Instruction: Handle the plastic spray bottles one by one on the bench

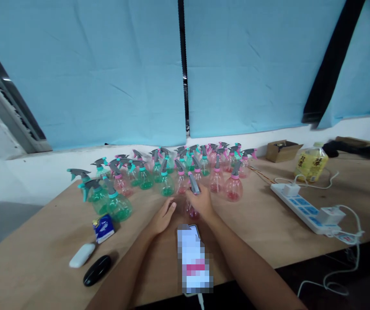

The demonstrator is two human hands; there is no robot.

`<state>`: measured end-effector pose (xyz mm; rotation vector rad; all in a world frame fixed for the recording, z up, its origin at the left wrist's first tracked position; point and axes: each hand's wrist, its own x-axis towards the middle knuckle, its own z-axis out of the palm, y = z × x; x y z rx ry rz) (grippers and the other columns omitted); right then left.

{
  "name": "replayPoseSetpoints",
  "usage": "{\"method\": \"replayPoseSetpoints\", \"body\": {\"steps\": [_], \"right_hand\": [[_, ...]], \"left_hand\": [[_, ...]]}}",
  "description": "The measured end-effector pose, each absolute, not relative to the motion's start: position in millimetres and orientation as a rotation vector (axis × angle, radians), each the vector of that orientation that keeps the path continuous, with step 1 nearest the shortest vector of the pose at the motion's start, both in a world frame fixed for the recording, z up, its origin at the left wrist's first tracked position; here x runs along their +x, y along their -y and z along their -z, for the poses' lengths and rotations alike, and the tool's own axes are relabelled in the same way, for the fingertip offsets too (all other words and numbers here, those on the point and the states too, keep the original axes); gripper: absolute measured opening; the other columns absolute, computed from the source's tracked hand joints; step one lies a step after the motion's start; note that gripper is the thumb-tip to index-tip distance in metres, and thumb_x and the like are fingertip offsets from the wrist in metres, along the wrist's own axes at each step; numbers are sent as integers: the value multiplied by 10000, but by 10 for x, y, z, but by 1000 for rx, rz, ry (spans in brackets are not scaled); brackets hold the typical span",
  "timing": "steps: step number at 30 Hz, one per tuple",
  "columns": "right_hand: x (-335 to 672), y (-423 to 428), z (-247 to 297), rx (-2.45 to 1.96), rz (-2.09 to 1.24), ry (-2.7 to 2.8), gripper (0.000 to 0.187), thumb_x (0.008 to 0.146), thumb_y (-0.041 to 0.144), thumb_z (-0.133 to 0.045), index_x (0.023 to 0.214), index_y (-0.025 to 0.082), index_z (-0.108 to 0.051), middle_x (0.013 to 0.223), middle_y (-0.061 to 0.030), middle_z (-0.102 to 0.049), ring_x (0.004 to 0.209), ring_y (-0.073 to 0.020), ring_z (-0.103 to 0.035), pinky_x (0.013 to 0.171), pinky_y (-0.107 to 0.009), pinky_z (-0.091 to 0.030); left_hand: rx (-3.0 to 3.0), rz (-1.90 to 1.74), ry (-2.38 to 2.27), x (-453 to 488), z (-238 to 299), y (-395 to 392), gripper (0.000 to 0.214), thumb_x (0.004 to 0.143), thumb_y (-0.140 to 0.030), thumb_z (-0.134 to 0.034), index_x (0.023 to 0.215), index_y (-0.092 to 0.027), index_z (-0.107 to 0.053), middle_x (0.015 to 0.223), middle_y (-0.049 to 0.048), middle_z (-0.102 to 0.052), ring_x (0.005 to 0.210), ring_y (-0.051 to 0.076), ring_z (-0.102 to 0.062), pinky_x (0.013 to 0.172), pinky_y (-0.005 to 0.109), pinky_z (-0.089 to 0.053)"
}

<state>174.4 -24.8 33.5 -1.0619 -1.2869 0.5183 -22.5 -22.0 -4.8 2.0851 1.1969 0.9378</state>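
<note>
A pink spray bottle (192, 211) with a grey trigger head stands on the wooden table (269, 224) just before me. My right hand (201, 200) is wrapped round its neck from the right. My left hand (164, 216) lies against the bottle's left side, fingers stretched out and together. Behind them stand several spray bottles in rows, green ones (117, 202) to the left and pink ones (233, 187) to the right, all with grey triggers. A phone (194, 258) lies face up between my forearms.
A white power strip (306, 207) with plugs and white cables lies at the right. A yellow drink bottle (311, 162) and a small cardboard box (282, 150) sit behind it. At the left lie a blue packet (103, 227), a white case (81, 255) and a black case (97, 270).
</note>
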Motion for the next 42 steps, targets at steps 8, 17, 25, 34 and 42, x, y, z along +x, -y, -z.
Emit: {"method": "replayPoseSetpoints", "body": {"steps": [8,17,25,34,42], "right_hand": [[1779,166,-344,-894,-504,1182,530,670,198,-654,1171,252,-490,921,2,-628,764,-148,-573,760,-300,-488],[1794,206,-473,-640,-1007,1513,282,703,149,-578,952,223,-689,890,-14,-713,783,-178,-673,791,-349,-539],[1754,165,-432,-642,-985,1473,247,674,137,-547,867,222,-675,774,15,-678,620,-133,-625,647,-285,-544],[1783,222,-520,-692,-1010,1512,153,684,160,-555,772,217,-667,691,13,-647,639,-149,-602,630,-284,-514],[1811,155,-442,-792,-916,1604,202,670,142,-580,821,203,-700,651,31,-644,523,-99,-506,490,-209,-401]], "left_hand": [[2053,-992,-1177,-221,69,227,488,982,-519,-315,1284,-211,-542,1236,76,-634,1157,224,-572,1095,422,-375],[2142,-952,-1113,-179,-83,306,415,971,-489,-382,1168,-229,-638,1209,54,-677,1133,247,-595,1044,415,-423],[2212,-872,-1110,-172,-80,280,321,946,-443,-463,1038,-210,-665,1036,34,-723,939,213,-648,889,353,-495],[2250,-850,-1110,-180,-64,260,318,940,-443,-455,1006,-226,-677,1011,37,-727,933,218,-653,896,362,-495],[2261,-829,-1122,-186,-93,272,300,932,-426,-476,980,-225,-692,1002,45,-733,916,220,-659,854,347,-500]]}}
